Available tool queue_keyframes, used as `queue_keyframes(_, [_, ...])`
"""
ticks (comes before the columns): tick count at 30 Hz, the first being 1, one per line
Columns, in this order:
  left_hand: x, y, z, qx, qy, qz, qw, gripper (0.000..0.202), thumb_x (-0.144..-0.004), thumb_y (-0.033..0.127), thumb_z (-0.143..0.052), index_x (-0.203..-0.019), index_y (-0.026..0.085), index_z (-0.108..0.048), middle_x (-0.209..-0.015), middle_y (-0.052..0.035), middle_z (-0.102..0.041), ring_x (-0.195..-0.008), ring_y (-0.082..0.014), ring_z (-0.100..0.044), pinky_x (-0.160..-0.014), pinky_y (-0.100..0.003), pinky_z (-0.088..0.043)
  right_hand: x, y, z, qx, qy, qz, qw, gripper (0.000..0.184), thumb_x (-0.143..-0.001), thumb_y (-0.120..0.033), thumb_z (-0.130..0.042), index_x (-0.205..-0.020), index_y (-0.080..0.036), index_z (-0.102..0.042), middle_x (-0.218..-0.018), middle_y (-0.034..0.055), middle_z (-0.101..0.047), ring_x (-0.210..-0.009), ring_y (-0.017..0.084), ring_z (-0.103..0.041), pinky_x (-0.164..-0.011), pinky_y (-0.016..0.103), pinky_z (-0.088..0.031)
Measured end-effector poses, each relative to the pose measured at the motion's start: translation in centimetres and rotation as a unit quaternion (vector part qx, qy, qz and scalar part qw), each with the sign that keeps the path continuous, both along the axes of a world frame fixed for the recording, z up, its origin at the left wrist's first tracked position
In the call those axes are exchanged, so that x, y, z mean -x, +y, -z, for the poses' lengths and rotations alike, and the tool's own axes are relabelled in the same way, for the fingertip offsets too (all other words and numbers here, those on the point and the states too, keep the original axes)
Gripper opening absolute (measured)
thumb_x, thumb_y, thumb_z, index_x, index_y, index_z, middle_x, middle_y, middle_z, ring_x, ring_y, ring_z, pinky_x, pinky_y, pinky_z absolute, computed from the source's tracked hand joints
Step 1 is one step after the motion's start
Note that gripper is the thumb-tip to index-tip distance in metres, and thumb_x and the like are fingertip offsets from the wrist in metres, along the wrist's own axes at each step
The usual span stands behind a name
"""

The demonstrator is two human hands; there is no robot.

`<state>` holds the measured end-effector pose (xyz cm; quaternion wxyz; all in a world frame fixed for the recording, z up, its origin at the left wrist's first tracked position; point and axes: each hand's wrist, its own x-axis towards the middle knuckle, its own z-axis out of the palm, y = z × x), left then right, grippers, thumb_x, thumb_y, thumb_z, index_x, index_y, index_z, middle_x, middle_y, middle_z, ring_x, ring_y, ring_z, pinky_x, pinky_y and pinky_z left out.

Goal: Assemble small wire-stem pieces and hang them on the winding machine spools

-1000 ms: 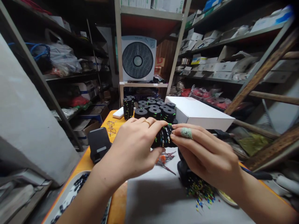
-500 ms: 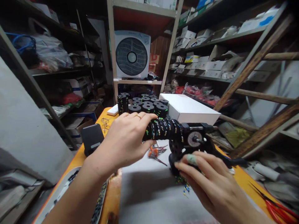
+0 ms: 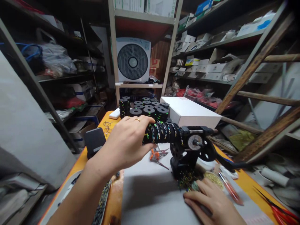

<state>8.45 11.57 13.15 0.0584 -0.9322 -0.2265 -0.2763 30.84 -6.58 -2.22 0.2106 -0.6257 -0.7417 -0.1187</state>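
Observation:
My left hand (image 3: 130, 137) is wrapped around the left end of a black ribbed foam spool (image 3: 164, 132), which carries wound line with small green, white and gold pieces. The spool's right end sits on a black winding machine (image 3: 187, 150) with a round dial and gear wheels. My right hand (image 3: 208, 200) is low on the white work surface (image 3: 150, 193), fingertips drawn together at a pile of tiny yellow, green and blue pieces (image 3: 187, 179) by the machine's base. Whatever lies between those fingertips is too small to make out.
Several black foam spools (image 3: 148, 111) stand at the back beside a white box (image 3: 189, 111). Orange-tipped tools (image 3: 157, 154) lie mid-table. Right are a dish of small gold pieces (image 3: 214, 178), red-handled pliers (image 3: 231, 189) and red scissors (image 3: 278, 209). A tray (image 3: 103, 200) sits left.
My right hand has moved down from beside the machine's base to the pile of tiny pieces. My left hand stays around the spool. The view has tilted slightly.

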Motion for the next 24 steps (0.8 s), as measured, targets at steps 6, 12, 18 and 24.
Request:
queue_keyframes(6, [0.1,0.2,0.0,0.005,-0.007,0.029,1.000,0.043,-0.080,0.027,-0.069,-0.119,0.015,-0.054,-0.113,-0.0082,-0.068,-0.101,-0.0280,-0.063,-0.085,-0.043,-0.048,3.1,1.3,-4.4,-0.032,0.080,-0.067,0.994,0.015,-0.092,-0.009,-0.048,-0.093,-0.020,-0.058,-0.079,0.0031,-0.060,-0.075,0.016,-0.061,-0.065,0.026,-0.053])
queue_keyframes(12, [0.2,0.2,0.1,-0.004,-0.002,0.043,0.999,0.039,-0.084,0.028,-0.065,-0.121,0.019,-0.053,-0.119,-0.0063,-0.066,-0.104,-0.0275,-0.062,-0.088,-0.043,-0.047,5.1,4.9,-11.2,-0.149,0.148,-0.114,0.971,0.015,-0.089,-0.007,-0.057,-0.095,-0.021,-0.059,-0.077,-0.0016,-0.061,-0.067,0.009,-0.059,-0.063,0.020,-0.047])
queue_keyframes(18, [0.1,0.3,0.2,0.015,-0.010,0.039,0.999,0.040,-0.084,0.033,-0.068,-0.120,0.022,-0.056,-0.113,-0.0040,-0.069,-0.099,-0.0260,-0.064,-0.084,-0.041,-0.048,4.8,8.7,-13.3,-0.237,0.147,-0.134,0.951,0.014,-0.089,-0.007,-0.060,-0.095,-0.019,-0.064,-0.089,0.0035,-0.062,-0.079,0.013,-0.061,-0.070,0.026,-0.048])
queue_keyframes(24, [0.0,0.3,0.2,0.026,-0.030,0.045,0.998,0.037,-0.083,0.032,-0.068,-0.118,0.022,-0.058,-0.109,-0.0034,-0.071,-0.098,-0.0252,-0.065,-0.083,-0.040,-0.048,4.8,10.0,-13.1,-0.232,0.145,-0.146,0.951,0.015,-0.090,-0.007,-0.059,-0.094,-0.020,-0.064,-0.088,0.0031,-0.061,-0.076,0.014,-0.059,-0.066,0.028,-0.047])
